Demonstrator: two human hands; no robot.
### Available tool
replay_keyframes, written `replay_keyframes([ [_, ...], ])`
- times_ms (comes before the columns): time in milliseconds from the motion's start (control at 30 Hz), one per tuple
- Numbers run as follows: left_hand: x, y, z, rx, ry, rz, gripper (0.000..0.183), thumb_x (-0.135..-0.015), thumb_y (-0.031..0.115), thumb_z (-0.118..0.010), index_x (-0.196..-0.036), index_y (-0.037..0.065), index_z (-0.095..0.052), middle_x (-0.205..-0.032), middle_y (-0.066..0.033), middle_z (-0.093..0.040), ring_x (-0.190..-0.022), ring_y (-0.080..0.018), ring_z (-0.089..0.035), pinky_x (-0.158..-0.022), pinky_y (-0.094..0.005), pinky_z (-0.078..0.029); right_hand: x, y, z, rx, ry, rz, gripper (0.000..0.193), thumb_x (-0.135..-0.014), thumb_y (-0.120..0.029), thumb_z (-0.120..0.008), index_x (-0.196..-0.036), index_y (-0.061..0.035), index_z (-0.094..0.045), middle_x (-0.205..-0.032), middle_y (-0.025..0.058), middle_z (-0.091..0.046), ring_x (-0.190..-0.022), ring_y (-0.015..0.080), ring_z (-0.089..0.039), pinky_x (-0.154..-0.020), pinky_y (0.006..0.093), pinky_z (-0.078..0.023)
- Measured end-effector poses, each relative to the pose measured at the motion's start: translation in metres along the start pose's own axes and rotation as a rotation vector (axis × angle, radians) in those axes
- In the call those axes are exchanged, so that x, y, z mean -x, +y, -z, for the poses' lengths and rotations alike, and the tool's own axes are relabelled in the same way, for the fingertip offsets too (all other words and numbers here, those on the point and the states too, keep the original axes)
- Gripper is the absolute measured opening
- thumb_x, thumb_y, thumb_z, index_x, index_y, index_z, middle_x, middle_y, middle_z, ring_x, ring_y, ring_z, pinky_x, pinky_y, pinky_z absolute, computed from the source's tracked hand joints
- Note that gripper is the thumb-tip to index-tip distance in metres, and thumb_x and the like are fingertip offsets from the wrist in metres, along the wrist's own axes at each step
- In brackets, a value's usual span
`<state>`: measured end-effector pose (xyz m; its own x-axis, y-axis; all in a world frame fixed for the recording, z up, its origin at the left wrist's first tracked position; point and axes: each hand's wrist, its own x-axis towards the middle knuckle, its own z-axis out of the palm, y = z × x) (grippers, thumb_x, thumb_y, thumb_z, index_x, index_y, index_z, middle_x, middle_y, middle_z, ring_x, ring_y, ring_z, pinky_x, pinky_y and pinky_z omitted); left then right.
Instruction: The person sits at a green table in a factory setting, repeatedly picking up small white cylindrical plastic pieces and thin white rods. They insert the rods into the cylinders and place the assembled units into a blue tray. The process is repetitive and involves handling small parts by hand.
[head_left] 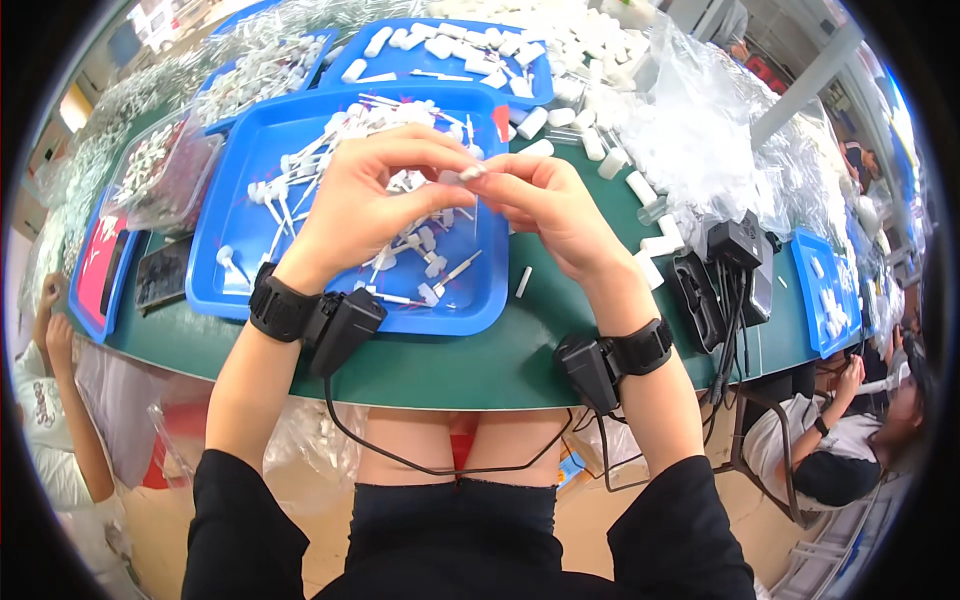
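Both hands meet above the large blue tray [470, 315], fingertips close together. My left hand [365, 195] pinches a small white plastic piece [470, 173] between thumb and forefinger. From the other side, my right hand [550, 205] has its fingertips closed on the same piece. My fingers cover most of it, so its full shape is hidden. Beneath the hands, the tray carries a heap of thin white sticks with wider white heads [345, 130]. A few of these lie apart near the tray's front, one of them a white-headed stick [458, 270].
A second blue tray [400, 62] with white cylinders stands behind. A clear tub [175, 185] and a phone [165, 272] lie left. To the right are loose white cylinders [640, 187], plastic bags [690, 110] and a black cabled device [738, 250]. Other people sit at both sides.
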<state>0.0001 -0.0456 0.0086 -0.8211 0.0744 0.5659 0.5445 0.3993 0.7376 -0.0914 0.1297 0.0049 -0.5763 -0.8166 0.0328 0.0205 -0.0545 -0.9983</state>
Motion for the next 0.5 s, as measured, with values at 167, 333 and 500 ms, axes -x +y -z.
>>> replay_keyframes([
  [167, 0.006, 0.002, -0.002, 0.327, 0.227, 0.263, 0.022, -0.076, -0.004, -0.063, -0.098, -0.003, -0.06, -0.088, -0.0088, -0.063, -0.084, -0.0196, -0.064, -0.077, -0.0274, -0.05, -0.007, -0.001, 0.022, 0.46, 0.327, 0.252, 0.033, -0.079, -0.034, -0.064, -0.089, -0.003, -0.067, -0.073, 0.0053, -0.064, -0.061, 0.0124, -0.058, -0.058, 0.0269, -0.043],
  [333, 0.007, 0.006, -0.001, 0.421, 0.217, 0.324, 0.016, -0.076, -0.002, -0.064, -0.092, -0.002, -0.061, -0.091, -0.01, -0.062, -0.08, -0.0199, -0.065, -0.075, -0.0263, -0.05, -0.002, 0.006, 0.088, 1.28, 0.939, 0.265, 0.026, -0.074, -0.025, -0.065, -0.094, -0.0083, -0.061, -0.079, 0.0114, -0.06, -0.073, 0.0284, -0.059, -0.065, 0.0374, -0.047],
  [500, 0.009, 0.007, -0.003, 0.444, 0.219, 0.303, 0.017, -0.075, -0.004, -0.063, -0.093, -0.003, -0.063, -0.095, -0.009, -0.061, -0.082, -0.0159, -0.062, -0.074, -0.024, -0.049, -0.008, 0.015, 0.094, 1.195, 0.786, 0.057, 0.026, -0.072, -0.018, -0.068, -0.094, -0.0067, -0.061, -0.087, 0.0123, -0.063, -0.076, 0.0231, -0.061, -0.068, 0.0323, -0.048],
])
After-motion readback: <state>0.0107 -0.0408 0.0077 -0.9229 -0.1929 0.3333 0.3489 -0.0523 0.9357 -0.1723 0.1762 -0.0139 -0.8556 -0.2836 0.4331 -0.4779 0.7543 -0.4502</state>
